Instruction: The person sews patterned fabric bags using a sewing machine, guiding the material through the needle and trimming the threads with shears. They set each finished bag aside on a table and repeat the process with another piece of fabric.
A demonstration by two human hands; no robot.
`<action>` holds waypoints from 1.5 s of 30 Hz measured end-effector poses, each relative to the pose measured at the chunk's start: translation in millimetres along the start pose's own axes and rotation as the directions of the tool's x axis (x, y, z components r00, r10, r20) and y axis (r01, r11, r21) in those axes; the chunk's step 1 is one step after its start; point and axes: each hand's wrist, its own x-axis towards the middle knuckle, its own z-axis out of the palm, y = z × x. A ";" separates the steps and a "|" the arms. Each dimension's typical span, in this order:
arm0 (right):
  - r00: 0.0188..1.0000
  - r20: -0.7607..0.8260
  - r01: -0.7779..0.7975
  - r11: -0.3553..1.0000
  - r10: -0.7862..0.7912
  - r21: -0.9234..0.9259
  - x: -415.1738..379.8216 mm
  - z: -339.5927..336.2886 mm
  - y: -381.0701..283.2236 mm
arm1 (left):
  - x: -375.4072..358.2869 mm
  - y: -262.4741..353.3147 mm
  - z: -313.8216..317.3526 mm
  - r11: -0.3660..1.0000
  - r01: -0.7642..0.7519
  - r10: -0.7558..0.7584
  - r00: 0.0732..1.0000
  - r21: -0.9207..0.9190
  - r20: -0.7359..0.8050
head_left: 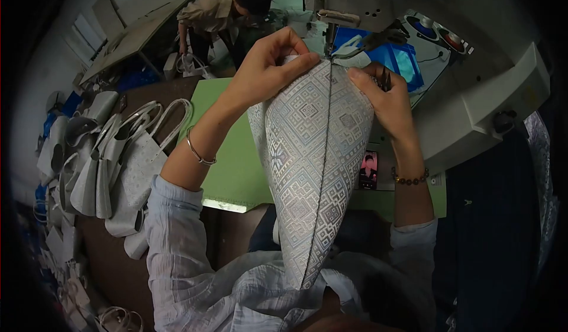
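A pale grey-blue patterned fabric piece (302, 154) hangs from the sewing machine's needle area (329, 42) down towards my lap, with a dark seam line along its middle. My left hand (269, 69) pinches its upper left edge between thumb and fingers. On the right of the seam, my right hand (384, 95) grips the upper right edge, thumb on top. Small dark snips (386, 79) sit within the right hand's fingers. The fabric's top end lies at the presser foot, between both hands.
The machine's body (491, 113) fills the right. Below is a green table (228, 137) with a phone (368, 169). Pale bags with handles (127, 172) are piled at left. A co-worker (222, 13) bends over at the back. Thread spools (425, 27) and a blue packet (405, 66) lie behind.
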 end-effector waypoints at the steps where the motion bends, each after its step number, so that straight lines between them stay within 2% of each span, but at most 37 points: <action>1: 0.999 0.035 -0.012 1.000 0.012 -0.015 0.2 -2.6 0.6 | 0.0 -1.3 -0.4 1.000 0.004 -0.004 1.000 -0.002 0.005; 3: 0.998 0.065 -0.025 0.999 0.027 -0.030 0.9 -4.6 2.9 | 0.6 -3.5 -2.3 0.998 -0.043 0.041 0.998 0.047 0.039; 7: 0.998 0.045 -0.045 0.995 0.049 -0.091 0.9 -4.7 5.0 | 1.2 -4.8 -1.8 1.000 -0.006 0.006 0.999 0.007 0.040; 12: 0.999 0.042 -0.017 0.998 0.019 -0.055 2.0 -4.1 4.0 | 2.8 -9.2 0.4 0.999 -0.053 0.053 0.998 -0.003 -0.022; 15: 0.997 0.063 -0.047 0.994 0.053 -0.095 5.6 -4.8 5.2 | 5.2 -8.1 0.4 1.000 -0.027 0.027 0.999 0.008 -0.028; 17: 1.000 0.003 0.019 0.999 -0.019 -0.027 4.9 0.0 8.3 | 6.5 -7.9 0.6 1.000 -0.014 0.014 0.999 0.006 -0.032; 22: 0.999 0.034 0.002 0.999 0.000 -0.050 14.9 -6.3 11.7 | 9.7 -8.0 -0.8 1.000 0.005 -0.005 1.000 0.002 -0.009; 24: 0.999 0.035 0.004 0.997 -0.002 -0.075 18.1 -6.6 12.5 | 11.1 -7.0 -0.3 0.998 0.008 -0.006 1.000 0.070 -0.030; 27: 1.000 0.019 0.021 0.998 -0.020 -0.062 22.4 -6.5 11.3 | 14.1 -8.7 -0.3 0.997 -0.003 0.005 0.999 0.073 -0.034; 34: 0.998 0.066 0.028 0.993 -0.021 -0.116 18.7 -5.5 7.6 | 16.9 -12.6 -8.6 0.998 0.021 -0.024 0.999 0.064 0.041; 36: 0.997 0.079 0.033 0.992 -0.024 -0.118 16.2 -6.0 6.6 | 19.3 -16.0 -14.4 0.992 0.129 -0.128 0.983 0.002 0.128; 38: 0.994 0.109 -0.002 0.979 0.024 -0.202 17.8 -11.2 6.8 | 29.2 -29.4 -17.4 0.987 0.163 -0.160 0.974 -0.004 0.158; 40: 0.993 0.109 0.058 0.973 -0.034 -0.225 19.4 -18.6 12.3 | 42.1 -59.7 -21.0 0.981 0.194 -0.189 0.964 -0.005 0.189; 41: 0.990 0.113 0.116 0.962 -0.090 -0.246 19.7 -23.5 14.6 | 48.6 -86.1 -21.4 0.989 -0.141 0.115 0.932 0.051 0.344; 42: 0.989 0.107 0.124 0.960 -0.100 -0.252 19.3 -28.9 13.9 | 52.3 -112.3 -16.6 0.883 -0.466 0.383 0.779 0.051 0.497; 43: 0.996 0.066 0.082 0.901 -0.059 -0.427 16.8 -33.4 11.5 | 49.3 -144.3 -4.6 0.876 -0.480 0.395 0.772 0.049 0.499; 44: 1.000 0.013 0.028 0.811 -0.025 -0.585 14.8 -37.3 9.6 | 45.3 -177.3 10.0 0.980 -0.023 0.113 0.881 -0.196 0.459; 45: 0.999 0.003 0.031 0.807 -0.037 -0.590 15.0 -43.0 16.0 | 48.0 -191.8 21.6 0.805 0.426 -0.191 0.845 -0.413 0.500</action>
